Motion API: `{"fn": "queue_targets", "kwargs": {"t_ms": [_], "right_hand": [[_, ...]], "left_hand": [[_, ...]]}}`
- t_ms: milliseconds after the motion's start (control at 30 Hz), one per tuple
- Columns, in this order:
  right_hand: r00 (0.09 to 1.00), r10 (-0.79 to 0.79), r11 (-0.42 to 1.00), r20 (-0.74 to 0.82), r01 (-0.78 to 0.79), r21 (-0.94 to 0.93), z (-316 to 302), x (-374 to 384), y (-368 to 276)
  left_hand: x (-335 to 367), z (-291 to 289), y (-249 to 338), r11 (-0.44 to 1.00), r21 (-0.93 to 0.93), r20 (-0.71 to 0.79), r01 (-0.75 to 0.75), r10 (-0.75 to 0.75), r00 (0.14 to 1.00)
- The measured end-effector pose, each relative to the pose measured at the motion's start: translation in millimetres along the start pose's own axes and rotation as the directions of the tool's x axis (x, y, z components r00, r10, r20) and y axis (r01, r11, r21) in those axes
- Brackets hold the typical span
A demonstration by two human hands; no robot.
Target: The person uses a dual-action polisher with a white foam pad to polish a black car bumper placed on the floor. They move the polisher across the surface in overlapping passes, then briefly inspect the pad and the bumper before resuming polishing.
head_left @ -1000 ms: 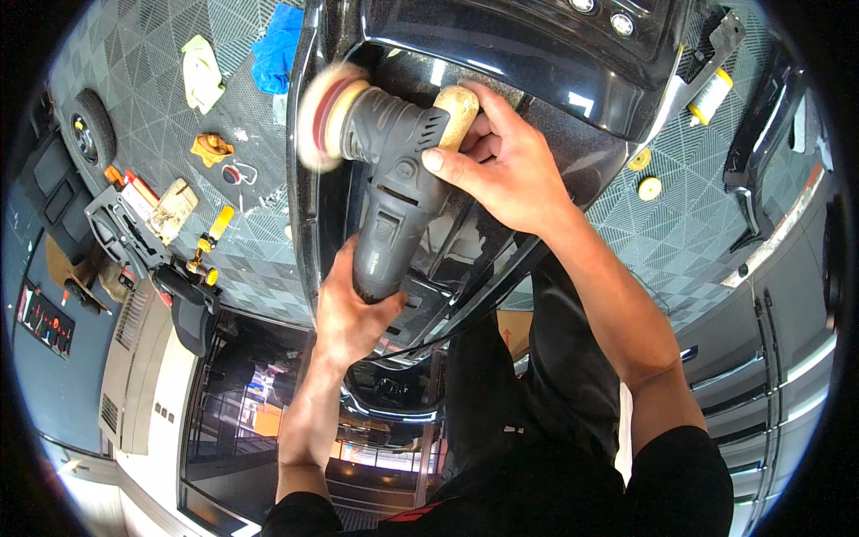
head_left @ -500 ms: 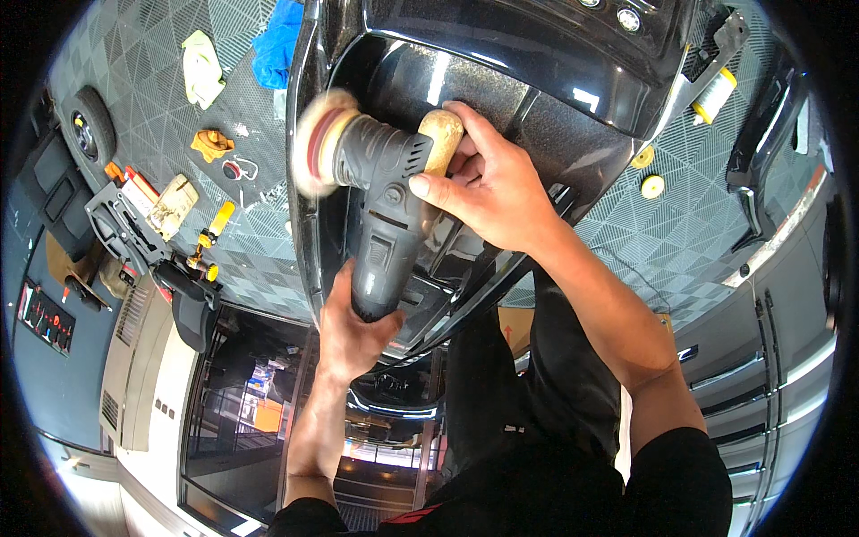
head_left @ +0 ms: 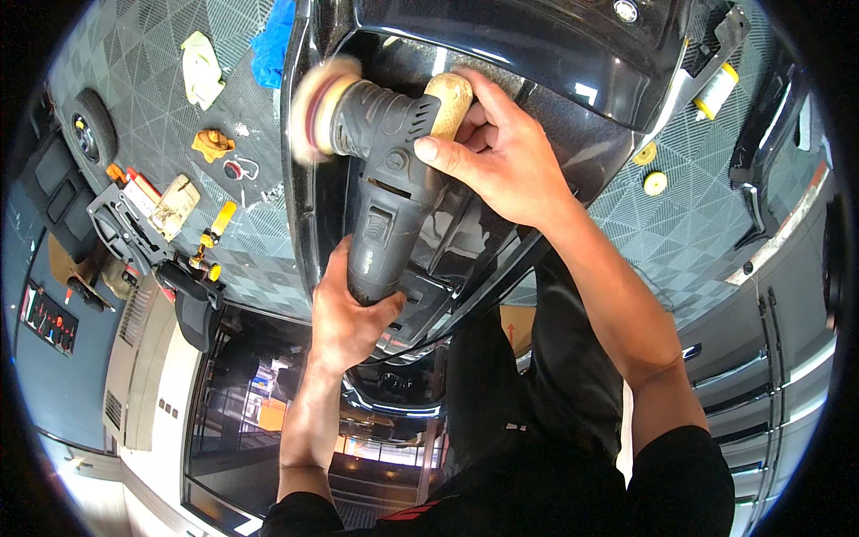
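A dark grey polishing machine [head_left: 386, 210] is held in both my hands over a glossy black car body panel [head_left: 483, 36]. My left hand [head_left: 347, 322] wraps round the rear end of its body. Around the tan side handle at its head, my right hand [head_left: 506, 152] is closed, thumb resting on the housing. The round foam pad [head_left: 324, 112], cream and dark red, looks smeared as if spinning. It stands on edge near the left side of the panel; whether it touches the surface I cannot tell.
On the grey tiled floor [head_left: 250, 170] at left lie a yellow-green cloth [head_left: 202, 70], a blue cloth [head_left: 273, 45], an orange cloth [head_left: 213, 143] and a wheel [head_left: 93, 128]. Yellow pads [head_left: 655, 183] and a black trim part [head_left: 756, 152] lie at right. A thin cable trails beneath the panel.
The polishing machine and both hands have shifted slightly away from me, up the picture. The car panel also sits a little higher in view. Both hands keep their grip.
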State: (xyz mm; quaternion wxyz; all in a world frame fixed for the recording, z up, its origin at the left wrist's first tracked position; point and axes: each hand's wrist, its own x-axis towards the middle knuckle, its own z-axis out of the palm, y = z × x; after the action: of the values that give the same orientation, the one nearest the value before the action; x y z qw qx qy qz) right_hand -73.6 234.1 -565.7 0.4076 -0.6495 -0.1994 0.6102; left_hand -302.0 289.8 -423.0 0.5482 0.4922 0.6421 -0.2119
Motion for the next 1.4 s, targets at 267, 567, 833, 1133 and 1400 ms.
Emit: {"fn": "queue_targets", "kwargs": {"t_ms": [267, 567, 833, 1133, 1400], "right_hand": [[0.997, 0.037, 0.997, 0.072, -0.042, 0.063, 13.0, -12.3, -8.4], [0.999, -0.009, 0.940, 0.053, -0.010, 0.342, 39.7, -35.3, 1.4], [0.999, -0.026, 0.914, -0.020, 0.032, 0.405, 78.7, -74.3, 14.2], [0.949, -0.125, 0.736, -0.290, 0.285, 0.614, 140.4, -74.8, 33.4], [0.929, -0.178, 0.782, -0.323, 0.333, 0.527, 139.1, -66.8, 39.1]], "left_hand": [[-16.3, 2.1, -19.7, 1.000, 0.011, -0.023, -0.009, 0.009, 1.000], [-29.8, 4.8, -50.9, 0.999, -0.030, -0.020, 0.015, -0.016, 1.000], [-38.1, 9.4, -54.9, 0.986, -0.143, -0.044, 0.090, -0.097, 0.994], [-18.1, 17.3, -51.2, 0.999, -0.027, -0.095, -0.039, 0.037, 0.995], [-7.7, 12.6, -56.3, 0.997, 0.069, -0.120, -0.029, 0.037, 0.992]]}}
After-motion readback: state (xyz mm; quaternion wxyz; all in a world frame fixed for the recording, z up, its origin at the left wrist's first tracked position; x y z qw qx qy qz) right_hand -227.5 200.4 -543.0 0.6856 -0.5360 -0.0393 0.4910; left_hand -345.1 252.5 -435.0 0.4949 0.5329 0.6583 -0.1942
